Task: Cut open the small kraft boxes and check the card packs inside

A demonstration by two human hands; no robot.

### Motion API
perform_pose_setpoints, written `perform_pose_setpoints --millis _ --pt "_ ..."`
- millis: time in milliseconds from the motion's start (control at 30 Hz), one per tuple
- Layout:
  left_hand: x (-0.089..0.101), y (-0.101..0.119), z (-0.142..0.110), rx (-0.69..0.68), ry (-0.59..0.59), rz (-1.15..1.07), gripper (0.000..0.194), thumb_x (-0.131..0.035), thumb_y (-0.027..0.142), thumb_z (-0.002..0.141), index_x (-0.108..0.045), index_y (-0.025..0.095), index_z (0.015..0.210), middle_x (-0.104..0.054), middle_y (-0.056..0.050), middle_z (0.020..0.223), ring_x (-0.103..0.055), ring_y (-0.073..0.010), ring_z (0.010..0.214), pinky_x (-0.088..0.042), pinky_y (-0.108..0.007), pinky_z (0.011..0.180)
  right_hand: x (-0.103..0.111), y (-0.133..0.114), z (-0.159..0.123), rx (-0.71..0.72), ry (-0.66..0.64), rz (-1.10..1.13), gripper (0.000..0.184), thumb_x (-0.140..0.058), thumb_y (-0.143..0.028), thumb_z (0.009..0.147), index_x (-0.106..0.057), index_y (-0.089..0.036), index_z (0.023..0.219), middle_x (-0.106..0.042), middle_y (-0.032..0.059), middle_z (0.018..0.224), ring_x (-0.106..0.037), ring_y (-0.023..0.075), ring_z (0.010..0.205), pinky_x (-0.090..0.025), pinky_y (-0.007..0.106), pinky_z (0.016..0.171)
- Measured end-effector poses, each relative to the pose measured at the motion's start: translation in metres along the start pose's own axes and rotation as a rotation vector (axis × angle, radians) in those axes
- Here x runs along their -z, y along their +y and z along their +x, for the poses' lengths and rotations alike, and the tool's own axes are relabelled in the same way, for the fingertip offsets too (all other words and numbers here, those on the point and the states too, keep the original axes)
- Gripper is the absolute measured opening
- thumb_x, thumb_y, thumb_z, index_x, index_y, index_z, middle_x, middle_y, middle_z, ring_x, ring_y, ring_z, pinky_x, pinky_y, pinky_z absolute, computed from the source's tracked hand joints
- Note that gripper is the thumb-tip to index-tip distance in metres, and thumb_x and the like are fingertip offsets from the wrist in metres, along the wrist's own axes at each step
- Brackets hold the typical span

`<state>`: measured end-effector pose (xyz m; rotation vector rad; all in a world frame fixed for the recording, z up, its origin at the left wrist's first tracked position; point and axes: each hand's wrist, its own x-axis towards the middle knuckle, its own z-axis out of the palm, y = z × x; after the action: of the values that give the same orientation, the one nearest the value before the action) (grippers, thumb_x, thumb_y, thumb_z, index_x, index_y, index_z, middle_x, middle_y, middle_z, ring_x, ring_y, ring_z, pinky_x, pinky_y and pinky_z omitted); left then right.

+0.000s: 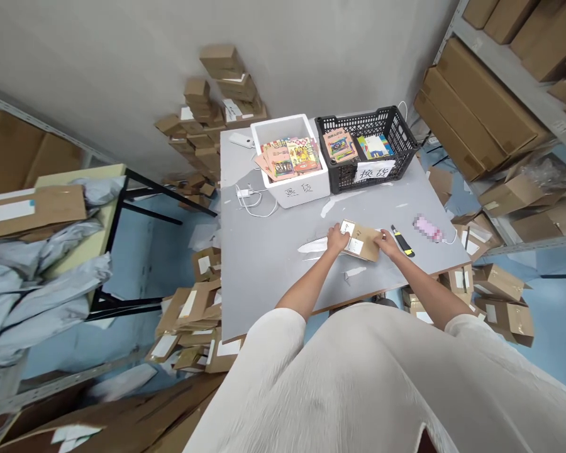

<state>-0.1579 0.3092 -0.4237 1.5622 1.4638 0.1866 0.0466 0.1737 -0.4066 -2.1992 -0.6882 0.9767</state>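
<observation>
table (264,251): grey, matte and flat, with scraps of white tape stuck to it; i see it as the work surface, and everything i handle sits toward its near right part.
crate (399,135): black plastic lattice at the far edge, booklets inside and a handwritten paper tag on its front, which reads to me as a sorting bin.
foam box (295,192): white, thick-walled polystyrene touching the crate's left side, packed with colourful booklets and marked by hand on its front wall.
parcel (365,242): a flat brown cardboard mailer with two white labels, lying flat on the table between my hands; i judge it is pinned at both ends so it cannot slide.
left hand (336,240): fingers curled over the parcel's left end by the labels, gripping it.
right hand (387,244): closed on the parcel's right edge, thumb on top, holding it down.
cable (249,198): thin white cord looped loosely near the foam box, with a small plug block.
knife (402,241): slim black and yellow utility cutter lying just right of my right hand, apart from it, kept within reach as i read it.
</observation>
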Motion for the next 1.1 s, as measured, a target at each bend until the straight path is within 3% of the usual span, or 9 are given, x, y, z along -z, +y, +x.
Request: perform_pose_setpoints --millis 133,333,467,667,900,1100 --pt "-0.011 0.007 -0.013 0.047 0.065 -0.155 0.063 -0.066 0.043 0.100 -0.055 0.018 0.157 -0.061 -0.020 0.149 -0.067 -0.0336 0.124 -0.048 -0.040 0.109 0.024 -0.014 0.018 0.053 -0.007 0.089 0.060 -0.073 -0.044 0.078 -0.064 -0.025 0.135 -0.072 0.0106 0.137 -0.071 0.0280 0.115 -0.057 0.041 0.102" --pt "-0.034 0.014 -0.044 0.052 0.162 -0.254 0.055 -0.058 0.057 0.106 -0.065 0.016 0.142 -0.069 -0.017 0.130 -0.069 -0.0295 0.115 -0.048 -0.036 0.103 0.056 -0.007 0.036 0.235 -0.046 0.071 0.036 -0.071 -0.051 0.082 -0.067 -0.024 0.106 -0.075 0.0093 0.122 -0.070 0.0269 0.109 -0.057 0.042 0.101" --pt "-0.060 0.005 -0.064 0.125 0.195 -0.219 0.045 -0.060 0.046 0.106 -0.064 0.018 0.142 -0.067 -0.015 0.127 -0.069 -0.0274 0.115 -0.049 -0.035 0.104 0.068 0.015 0.038 0.244 -0.136 0.044 0.031 -0.075 -0.045 0.078 -0.068 -0.023 0.099 -0.072 0.0097 0.122 -0.071 0.0256 0.105 -0.057 0.044 0.104" --pt "-0.087 -0.007 -0.084 0.148 0.281 -0.184 0.046 -0.057 0.031 0.104 -0.058 0.019 0.149 -0.063 -0.018 0.143 -0.065 -0.0301 0.128 -0.050 -0.039 0.109 0.074 0.032 0.037 0.321 -0.212 -0.021 0.024 -0.073 -0.041 0.080 -0.067 -0.024 0.097 -0.069 0.0091 0.123 -0.070 0.0251 0.104 -0.055 0.046 0.109" --pt "-0.091 -0.013 -0.085 0.146 0.302 -0.178 0.050 -0.061 0.032 0.102 -0.058 0.018 0.150 -0.064 -0.021 0.146 -0.064 -0.0334 0.134 -0.051 -0.043 0.112 0.081 0.023 0.042 0.275 -0.248 -0.189 0.031 -0.070 -0.046 0.083 -0.055 -0.028 0.103 -0.071 0.0035 0.106 -0.069 0.0245 0.094 -0.055 0.041 0.094" --pt "-0.082 -0.016 -0.069 0.152 0.271 -0.236 0.048 -0.067 0.022 0.093 -0.062 0.018 0.141 -0.070 -0.017 0.137 -0.067 -0.0301 0.129 -0.053 -0.043 0.111 0.079 0.015 0.054 0.172 -0.225 -0.263 0.036 -0.075 -0.050 0.080 -0.054 -0.028 0.100 -0.073 0.0018 0.096 -0.069 0.0258 0.095 -0.053 0.037 0.090"
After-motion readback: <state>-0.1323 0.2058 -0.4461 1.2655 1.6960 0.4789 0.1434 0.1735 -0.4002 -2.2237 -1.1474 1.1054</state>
